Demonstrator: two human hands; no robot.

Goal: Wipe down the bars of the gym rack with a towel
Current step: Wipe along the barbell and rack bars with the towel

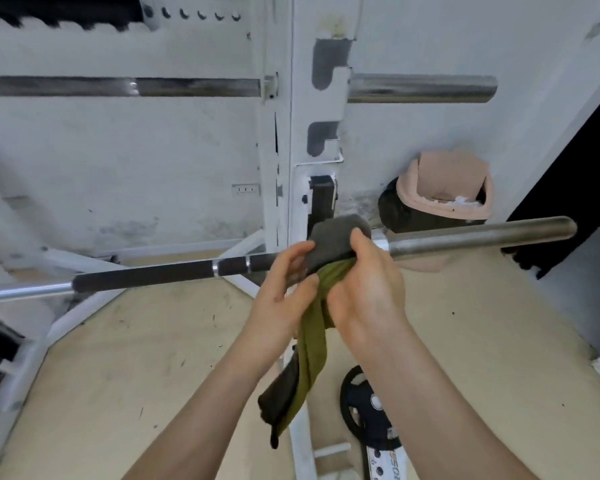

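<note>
The towel point(329, 247) is soft and limp, draped over the lower barbell point(478, 237) beside the rack upright point(302, 133), its tail hanging free. Right hand point(368, 282) grip is clamped on the towel; left hand point(284, 282) fingers pinch it loosely. Likely best gripped bunched around the rigid, smooth bar.

bar point(465, 239) — its stretch beside the white upright point(302, 133) was covered by the towel point(336, 244) and both hands | bar's far end ran off the picture's edge | lettering on the plate point(388, 460) below the bar was cut off, unreadable | bin point(444, 192) contents behind the bar too small to tell
</note>
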